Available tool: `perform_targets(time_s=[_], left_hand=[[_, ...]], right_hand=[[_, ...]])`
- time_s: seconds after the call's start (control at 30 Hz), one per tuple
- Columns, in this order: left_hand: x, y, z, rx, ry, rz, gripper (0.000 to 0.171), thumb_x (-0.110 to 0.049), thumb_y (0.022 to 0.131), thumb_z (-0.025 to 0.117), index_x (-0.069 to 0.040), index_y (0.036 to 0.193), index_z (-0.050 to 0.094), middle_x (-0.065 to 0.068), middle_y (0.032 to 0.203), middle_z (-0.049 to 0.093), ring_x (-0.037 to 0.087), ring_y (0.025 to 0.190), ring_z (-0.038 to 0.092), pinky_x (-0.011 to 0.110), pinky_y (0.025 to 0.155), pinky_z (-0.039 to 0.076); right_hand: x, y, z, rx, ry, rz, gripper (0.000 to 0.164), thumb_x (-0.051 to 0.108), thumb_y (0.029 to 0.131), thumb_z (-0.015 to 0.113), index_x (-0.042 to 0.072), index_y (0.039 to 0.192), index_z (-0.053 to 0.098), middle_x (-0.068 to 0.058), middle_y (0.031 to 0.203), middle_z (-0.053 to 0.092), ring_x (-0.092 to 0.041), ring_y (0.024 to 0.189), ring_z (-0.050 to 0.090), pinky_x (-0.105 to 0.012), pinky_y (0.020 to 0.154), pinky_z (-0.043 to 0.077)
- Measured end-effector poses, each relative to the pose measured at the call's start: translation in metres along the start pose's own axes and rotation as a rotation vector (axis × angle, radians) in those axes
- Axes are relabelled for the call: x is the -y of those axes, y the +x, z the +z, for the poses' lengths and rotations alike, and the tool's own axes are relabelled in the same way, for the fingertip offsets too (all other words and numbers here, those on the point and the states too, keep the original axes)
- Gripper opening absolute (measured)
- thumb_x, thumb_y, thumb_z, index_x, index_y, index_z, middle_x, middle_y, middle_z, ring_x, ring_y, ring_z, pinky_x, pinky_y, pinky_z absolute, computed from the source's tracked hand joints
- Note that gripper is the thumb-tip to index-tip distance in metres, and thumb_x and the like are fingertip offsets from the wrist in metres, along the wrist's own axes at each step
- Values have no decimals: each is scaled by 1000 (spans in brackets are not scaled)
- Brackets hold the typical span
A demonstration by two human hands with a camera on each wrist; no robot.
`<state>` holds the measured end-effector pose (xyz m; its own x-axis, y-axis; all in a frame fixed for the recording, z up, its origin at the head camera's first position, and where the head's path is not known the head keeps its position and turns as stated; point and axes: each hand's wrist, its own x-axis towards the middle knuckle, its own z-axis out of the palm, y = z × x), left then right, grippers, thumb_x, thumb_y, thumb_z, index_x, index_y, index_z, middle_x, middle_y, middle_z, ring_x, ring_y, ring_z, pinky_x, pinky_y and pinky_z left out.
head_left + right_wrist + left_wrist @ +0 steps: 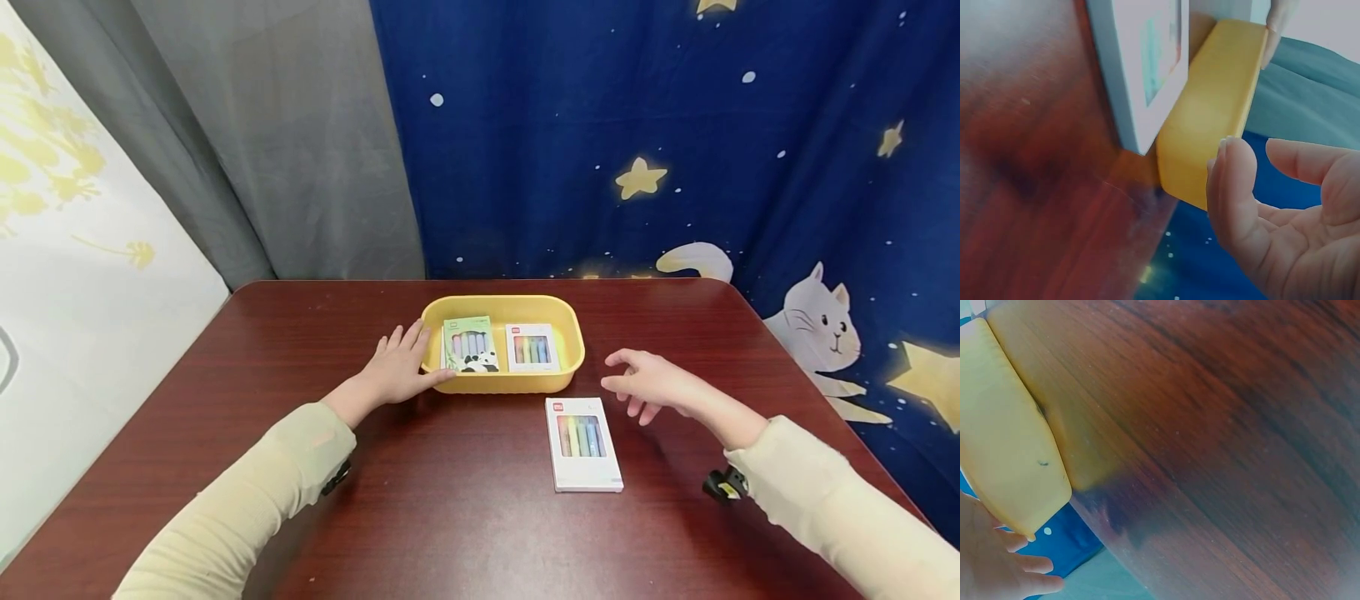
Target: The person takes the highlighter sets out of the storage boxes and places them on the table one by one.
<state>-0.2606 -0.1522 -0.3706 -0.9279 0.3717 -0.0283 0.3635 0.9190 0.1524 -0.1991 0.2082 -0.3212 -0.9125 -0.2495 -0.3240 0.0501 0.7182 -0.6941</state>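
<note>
A yellow plastic basket (517,383) stands on the table. In it, a green box with a panda picture (469,343) leans at the left, and a small white box of coloured pens (532,347) at the right. My left hand (397,367) rests at the basket's left end, its fingers spread along the rim and the thumb over the front edge. A larger white box with a window showing coloured pens (588,467) lies flat in front of the basket. My right hand (648,385) hovers to the right of both, fingers loosely bent and holding nothing.
The dark red wooden table (450,517) spreads around the basket. Behind its far edge hang a grey curtain (315,150) and a blue starry curtain (540,167). A white panel with yellow flowers (67,275) borders the left side.
</note>
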Motion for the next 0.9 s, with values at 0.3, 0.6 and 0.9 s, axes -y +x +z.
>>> perform_targets(time_s=[0.3, 0.6, 0.9], left_hand=[[0, 0, 0, -4, -11, 0, 98, -72, 81, 39, 0, 144, 21, 19, 151, 12, 46, 134, 16, 59, 105, 16], [-1, 0, 0, -5, -15, 2, 97, -71, 81, 40, 0, 144, 21, 19, 151, 13, 46, 134, 17, 60, 105, 16], [0, 0, 1, -1, -16, -3, 96, -70, 82, 41, -1, 145, 20, 18, 152, 12, 45, 134, 17, 59, 105, 16]], right_hand=[[21, 12, -15, -8, -29, -20, 53, 24, 92, 52, -4, 132, 34, -17, 87, 57, -20, 61, 59, -32, 53, 53], [36, 18, -23, -29, -48, -32, 53, 24, 92, 52, -4, 133, 33, -17, 89, 57, -24, 64, 61, -33, 55, 53], [45, 26, -30, -44, -31, -41, 53, 23, 93, 50, -5, 134, 32, -20, 93, 56, -20, 63, 59, -33, 58, 54]])
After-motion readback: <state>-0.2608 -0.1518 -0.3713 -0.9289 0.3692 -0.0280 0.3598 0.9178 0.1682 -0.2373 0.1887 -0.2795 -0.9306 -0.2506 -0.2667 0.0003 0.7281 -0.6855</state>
